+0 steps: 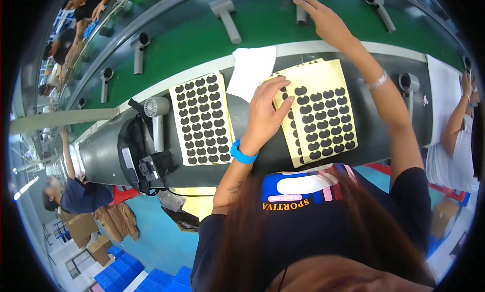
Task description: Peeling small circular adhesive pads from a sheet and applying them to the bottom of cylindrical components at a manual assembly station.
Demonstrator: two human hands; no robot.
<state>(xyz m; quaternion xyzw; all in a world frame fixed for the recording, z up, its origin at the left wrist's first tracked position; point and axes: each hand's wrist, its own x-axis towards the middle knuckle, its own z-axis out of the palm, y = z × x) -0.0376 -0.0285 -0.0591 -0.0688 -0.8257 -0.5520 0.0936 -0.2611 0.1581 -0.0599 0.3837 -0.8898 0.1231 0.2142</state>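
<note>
My right hand reaches over the green conveyor belt, fingers stretched out, beside a grey handheld fan body partly hidden by the fingertips. My left hand rests over the left edge of a pale yellow sheet of black stickers, its thumb apart from the bent fingers; nothing shows in it. Some places in the sheet's top row are bare. Under that sheet lies another yellow one, partly covered. A second stack of sticker sheets, its rows full, lies left of my left hand.
Several grey fan bodies, one near the middle, lie along the green belt. White paper touches the bench's back rail. A grey fan and a black strap sit at left. Other people work on both sides.
</note>
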